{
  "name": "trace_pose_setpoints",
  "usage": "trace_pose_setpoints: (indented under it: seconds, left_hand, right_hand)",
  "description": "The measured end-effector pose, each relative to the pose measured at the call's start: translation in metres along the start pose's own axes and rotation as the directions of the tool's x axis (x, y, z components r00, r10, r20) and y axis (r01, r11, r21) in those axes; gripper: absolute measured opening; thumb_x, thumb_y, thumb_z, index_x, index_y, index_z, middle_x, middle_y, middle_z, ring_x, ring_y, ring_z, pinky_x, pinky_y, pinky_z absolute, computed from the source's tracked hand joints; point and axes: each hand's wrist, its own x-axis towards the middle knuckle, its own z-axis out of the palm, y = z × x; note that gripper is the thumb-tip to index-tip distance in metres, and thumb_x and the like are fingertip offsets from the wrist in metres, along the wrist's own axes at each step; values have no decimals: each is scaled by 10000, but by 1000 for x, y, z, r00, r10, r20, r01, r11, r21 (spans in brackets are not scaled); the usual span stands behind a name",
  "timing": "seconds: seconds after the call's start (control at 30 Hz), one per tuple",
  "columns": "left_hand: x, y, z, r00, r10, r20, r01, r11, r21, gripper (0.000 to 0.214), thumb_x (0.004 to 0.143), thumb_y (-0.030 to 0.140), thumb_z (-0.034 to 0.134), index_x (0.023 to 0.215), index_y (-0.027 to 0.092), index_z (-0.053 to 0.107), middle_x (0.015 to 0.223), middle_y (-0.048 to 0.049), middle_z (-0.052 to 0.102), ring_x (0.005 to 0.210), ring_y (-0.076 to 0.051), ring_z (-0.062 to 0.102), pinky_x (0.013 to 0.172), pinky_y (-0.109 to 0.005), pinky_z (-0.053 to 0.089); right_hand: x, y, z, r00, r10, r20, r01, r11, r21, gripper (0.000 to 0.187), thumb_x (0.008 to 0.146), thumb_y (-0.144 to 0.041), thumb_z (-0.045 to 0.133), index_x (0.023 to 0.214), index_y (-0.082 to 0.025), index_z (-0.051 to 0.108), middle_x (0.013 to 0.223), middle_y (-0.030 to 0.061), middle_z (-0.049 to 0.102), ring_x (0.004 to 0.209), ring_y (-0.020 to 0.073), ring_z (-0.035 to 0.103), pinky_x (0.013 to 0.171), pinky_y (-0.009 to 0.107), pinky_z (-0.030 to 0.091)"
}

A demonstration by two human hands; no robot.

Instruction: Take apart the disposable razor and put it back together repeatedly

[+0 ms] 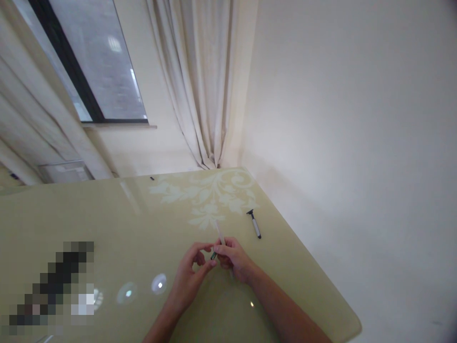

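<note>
My left hand (189, 274) is closed in a pinch, thumb and fingertips around a small dark piece with a greenish edge (213, 256); its exact kind is too small to make out. Against it, my right hand (233, 257) is closed around a thin whitish stick (219, 229), which pokes out above and below the fingers. The fingertips of both hands meet at the dark piece. To the right of them a razor (255, 226) with a grey and black handle lies on the table (150, 228), its head pointing away from me.
Near the table's far edge lies a tiny black piece (152, 178). A blurred-out dark shape (53, 286) is at the left. A white wall (342, 143) runs along the right side; curtains (203, 81) and a window (103, 57) stand behind the table.
</note>
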Motion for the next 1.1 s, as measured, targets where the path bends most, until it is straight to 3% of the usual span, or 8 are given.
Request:
trace_pose_setpoints:
  seconds: [0.17, 0.33, 0.43, 0.57, 0.67, 0.8, 0.9, 1.1]
  left_hand:
    - [0, -3, 0, 990, -2, 141, 21, 991, -133, 405, 861, 403, 774, 1255, 305, 762, 1043, -36, 632, 750, -143, 565, 714, -284, 489]
    - [-2, -8, -1, 989, -46, 139, 62, 992, -113, 339, 806, 335, 820, 1139, 287, 787, 1161, -45, 604, 737, -123, 559, 725, -287, 498]
    - [-3, -6, 0, 989, -66, 135, 74, 996, -53, 369, 806, 288, 813, 1173, 301, 773, 1184, -44, 608, 747, -126, 566, 747, -292, 505]
    - [-1, -3, 0, 992, -60, 109, 63, 998, -21, 394, 790, 275, 818, 1181, 307, 780, 1128, -36, 625, 735, -130, 561, 744, -290, 503]
    - [2, -5, -3, 997, -47, 54, 51, 996, -72, 351, 790, 316, 818, 1138, 274, 795, 1069, -37, 636, 709, -128, 539, 709, -279, 480]
    - [7, -9, -11, 989, -147, -2, 145, 973, -177, 413, 787, 382, 834, 1169, 236, 783, 797, 18, 583, 674, -129, 503, 649, -246, 414]
    - [10, -12, -15, 970, -241, -19, 227, 937, -266, 519, 728, 423, 882, 1189, 207, 778, 677, 52, 522, 649, -126, 489, 618, -230, 377]
    - [8, -15, -16, 962, -272, -34, 244, 905, -348, 534, 668, 410, 929, 1156, 223, 817, 715, 29, 601, 696, -135, 537, 666, -242, 426]
  right_hand:
    - [-3, -3, -2, 998, 2, 59, 0, 999, -34, 358, 661, -426, 852, 742, -180, 605, 485, -117, 401, 418, 46, 241, 437, 252, 120]
    - [-4, -6, -4, 993, 41, 108, -27, 992, -127, 353, 677, -425, 845, 707, -188, 585, 481, -116, 396, 417, 49, 246, 433, 245, 129]
    - [-3, -6, -6, 994, 29, 104, -8, 980, -198, 345, 704, -445, 836, 720, -181, 614, 473, -113, 397, 418, 58, 260, 430, 244, 147]
    - [-3, -7, -7, 995, 9, 101, 19, 962, -272, 419, 722, -524, 850, 722, -181, 610, 489, -108, 392, 439, 64, 266, 437, 239, 161]
    - [-4, -11, -7, 994, -27, 105, 54, 964, -260, 488, 807, -648, 764, 794, -186, 607, 560, -99, 388, 459, 66, 256, 441, 240, 148]
    - [-6, -17, -8, 991, -116, 69, 130, 956, -264, 569, 892, -765, 589, 957, -200, 608, 676, -88, 373, 486, 74, 245, 449, 246, 140]
    - [-9, -20, -9, 990, -56, 130, 95, 945, -313, 610, 919, -805, 496, 865, -203, 574, 610, -106, 281, 481, 85, 181, 455, 257, 129]
    - [-12, -12, -1, 973, 48, 224, 40, 927, -373, 655, 910, -844, 475, 676, -241, 373, 564, -93, 282, 476, 87, 196, 464, 267, 136]
